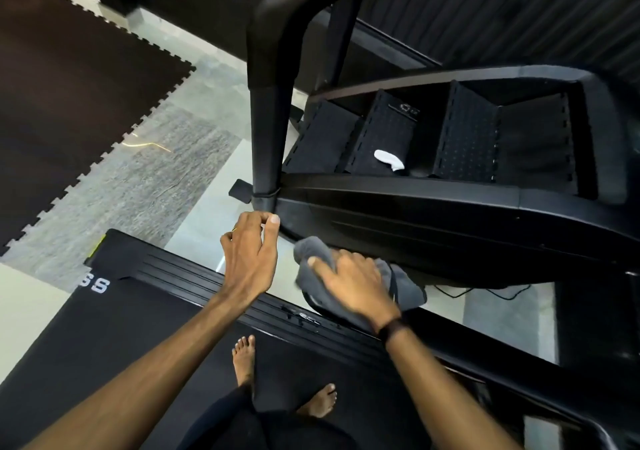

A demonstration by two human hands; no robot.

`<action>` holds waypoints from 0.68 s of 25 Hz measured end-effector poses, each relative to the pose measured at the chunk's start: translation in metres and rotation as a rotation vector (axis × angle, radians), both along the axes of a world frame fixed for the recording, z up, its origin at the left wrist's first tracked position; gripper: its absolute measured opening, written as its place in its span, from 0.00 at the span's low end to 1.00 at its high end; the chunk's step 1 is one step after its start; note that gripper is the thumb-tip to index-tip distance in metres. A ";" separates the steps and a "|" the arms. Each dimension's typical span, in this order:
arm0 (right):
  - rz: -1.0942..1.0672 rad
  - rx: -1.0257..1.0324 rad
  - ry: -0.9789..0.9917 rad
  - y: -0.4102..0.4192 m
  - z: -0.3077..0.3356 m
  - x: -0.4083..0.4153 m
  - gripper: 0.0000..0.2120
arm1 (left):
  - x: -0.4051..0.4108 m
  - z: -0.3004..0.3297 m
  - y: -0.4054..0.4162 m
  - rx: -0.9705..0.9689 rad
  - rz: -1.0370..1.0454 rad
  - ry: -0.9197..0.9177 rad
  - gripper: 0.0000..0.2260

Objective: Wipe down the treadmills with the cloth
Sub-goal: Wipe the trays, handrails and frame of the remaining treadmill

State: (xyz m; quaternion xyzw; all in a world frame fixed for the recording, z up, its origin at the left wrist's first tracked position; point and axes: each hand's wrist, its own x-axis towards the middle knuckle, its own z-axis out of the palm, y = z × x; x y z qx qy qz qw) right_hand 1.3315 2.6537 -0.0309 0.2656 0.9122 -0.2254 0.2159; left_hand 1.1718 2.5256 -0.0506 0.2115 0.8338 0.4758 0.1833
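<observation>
Seen from above, two bare forearms reach up from the bottom of the frame toward the centre. The left hand (251,252) hovers just below the foot of a black upright post (268,131), its fingers loosely curled and the thumb near the fingertips, holding nothing. The right hand (353,283), with a dark band at the wrist, lies just to the right of it, palm down, its fingers curled over a bunched grey cloth (398,281) and gripping it. The cloth presses against the lower edge of the black side panel of a stair-climber machine (433,221), which fills the centre right of the frame, its textured steps higher up; a small white object (388,159) lies on one step. Below the hands, a treadmill (145,314) with a black belt and ribbed side rail runs from centre left to lower right. Two bare feet (244,359) stand on the belt at bottom centre. A dark interlocking floor mat (69,103) covers the upper left.
</observation>
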 end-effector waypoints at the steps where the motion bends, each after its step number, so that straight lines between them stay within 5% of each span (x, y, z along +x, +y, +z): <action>1: -0.002 0.149 0.132 -0.019 0.008 0.015 0.29 | -0.003 -0.001 0.002 0.009 0.003 -0.003 0.14; 3: -0.047 0.265 0.277 -0.034 0.034 0.049 0.29 | -0.009 -0.003 0.004 0.012 0.007 0.002 0.14; 5: -0.108 0.331 0.164 0.007 0.029 0.066 0.24 | -0.011 -0.004 0.006 0.017 0.009 -0.023 0.16; 7: -0.199 0.126 -0.201 0.039 0.016 0.038 0.26 | -0.009 -0.004 0.006 0.021 0.012 -0.031 0.19; 10: -0.233 -0.216 -0.301 0.035 0.005 -0.046 0.35 | -0.006 0.000 0.011 0.019 -0.027 -0.044 0.17; 13: 0.000 0.044 -0.084 -0.025 0.009 -0.076 0.22 | -0.019 0.006 0.021 0.035 -0.004 -0.075 0.19; 15: 0.185 0.231 0.213 -0.058 0.023 -0.038 0.22 | -0.032 0.006 0.021 0.031 0.010 -0.081 0.18; 17: 0.226 0.195 0.289 -0.043 0.018 -0.017 0.24 | -0.040 0.007 0.015 0.049 0.035 -0.079 0.18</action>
